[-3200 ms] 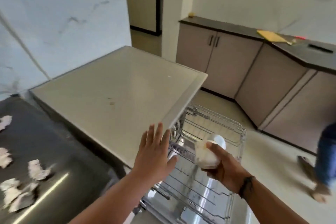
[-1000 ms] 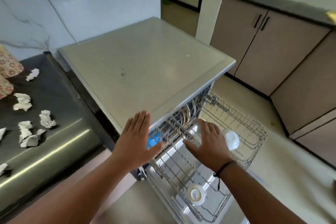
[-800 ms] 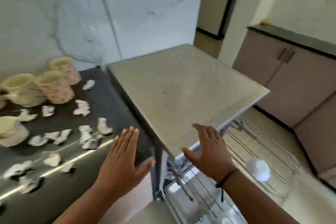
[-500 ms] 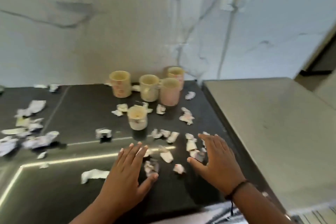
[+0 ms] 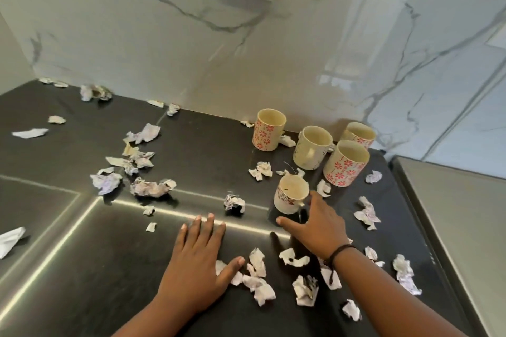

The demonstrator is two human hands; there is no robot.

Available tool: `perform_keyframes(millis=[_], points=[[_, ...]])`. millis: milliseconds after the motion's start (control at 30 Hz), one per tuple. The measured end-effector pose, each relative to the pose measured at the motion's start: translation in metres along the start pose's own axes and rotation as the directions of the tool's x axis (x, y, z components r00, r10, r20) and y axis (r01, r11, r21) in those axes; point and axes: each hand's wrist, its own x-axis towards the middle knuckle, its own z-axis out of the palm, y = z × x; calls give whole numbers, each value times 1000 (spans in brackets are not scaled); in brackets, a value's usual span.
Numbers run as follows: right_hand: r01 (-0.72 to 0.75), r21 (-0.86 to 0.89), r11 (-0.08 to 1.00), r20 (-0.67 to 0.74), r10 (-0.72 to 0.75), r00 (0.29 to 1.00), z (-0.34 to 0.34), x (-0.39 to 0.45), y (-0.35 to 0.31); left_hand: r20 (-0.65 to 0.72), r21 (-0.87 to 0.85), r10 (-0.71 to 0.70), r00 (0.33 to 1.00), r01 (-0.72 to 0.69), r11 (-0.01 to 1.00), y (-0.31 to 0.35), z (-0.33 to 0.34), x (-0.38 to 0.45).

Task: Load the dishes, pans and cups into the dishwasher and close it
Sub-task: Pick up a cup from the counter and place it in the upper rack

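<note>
Right hand [image 5: 319, 223] spread, fingers beside small cup [image 5: 290, 194] near worktop's [image 5: 82, 268] right edge, no grip yet; left hand [image 5: 195, 257] flat, fingers together; risk: knocking cup over among paper scraps [image 5: 258, 279]; four mugs [image 5: 346, 163] behind, toward back right corner.

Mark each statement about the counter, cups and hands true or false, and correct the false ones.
1. Five cups stand on the counter. True.
2. The right hand reaches toward the nearest cup. True.
3. The left hand grips a cup. False: it is open, fingers straight, over the counter.
4. All cups lie on their sides. False: they stand upright.
5. Paper scraps litter the counter. True.
</note>
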Motion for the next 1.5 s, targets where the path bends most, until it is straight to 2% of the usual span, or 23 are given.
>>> perform_keyframes(millis=[100,167,333,400,533,600,667,800,900,967,1033,1100,1200,1267,1333,1433,1500], points=[[-89,224,971,-7,92,996,6,15,-1,-17,12,-1,1000,1,1000,0,2,3],[-97,332,938,-44,119,992,9,21,-1,-12,8,-6,1000,6,1000,0,3,3],[-75,357,931,-97,117,988,-1,20,-4,-18,26,9,1000,-9,1000,-1,5,4],[-65,435,898,-116,127,985,-9,15,-2,-7,30,15,1000,-15,999,-1,6,5],[29,712,702,-184,146,972,-37,-9,9,-72,-13,62,995,-64,998,16,-2,8],[53,812,581,-192,180,965,-58,-29,23,-112,-28,152,982,-156,987,40,-9,12],[47,914,404,-157,245,957,-78,-53,41,-136,-56,265,955,-274,960,72,-15,16],[8,1000,-8,-4,345,938,-107,-113,89,-117,-83,495,861,-506,859,146,-17,18],[77,974,-214,30,455,890,-127,-174,130,-48,-77,664,747,-665,743,215,-12,9],[130,946,-296,59,552,832,-135,-216,158,11,-108,760,650,-755,647,259,-8,-2],[188,915,-358,90,634,768,-140,-259,189,51,-103,853,520,-846,522,307,-1,-14],[264,884,-386,108,719,687,-138,-300,224,128,-98,911,392,-909,405,353,12,-27],[380,833,-401,134,814,566,-128,-351,279,195,-44,943,270,-958,283,422,29,-46],[421,801,-425,206,857,473,-118,-386,318,237,-23,944,230,-970,242,466,44,-61],[421,774,-473,298,858,418,-103,-415,354,258,14,941,221,-974,225,502,62,-71],[384,741,-551,416,826,381,-74,-453,407,283,40,930,236,-971,235,554,97,-84],[295,758,-582,485,805,342,-54,-468,436,318,58,916,246,-969,240,579,120,-89]])
